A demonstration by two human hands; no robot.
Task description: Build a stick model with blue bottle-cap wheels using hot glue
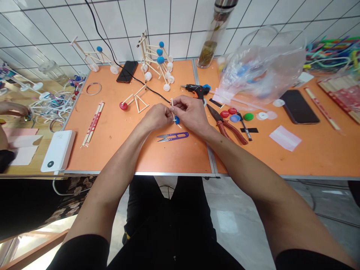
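While the left hand (158, 117) and right hand (191, 113) close on a thin wooden stick (172, 107), its long axis stands almost upright over the orange bench (112, 150), top leaning left, blue ball (177, 120) near lower end.

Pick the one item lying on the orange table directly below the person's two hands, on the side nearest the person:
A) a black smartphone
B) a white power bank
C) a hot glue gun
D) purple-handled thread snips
D. The purple-handled thread snips lie on the orange table top just below the left hand and right hand, which hold a wooden stick.
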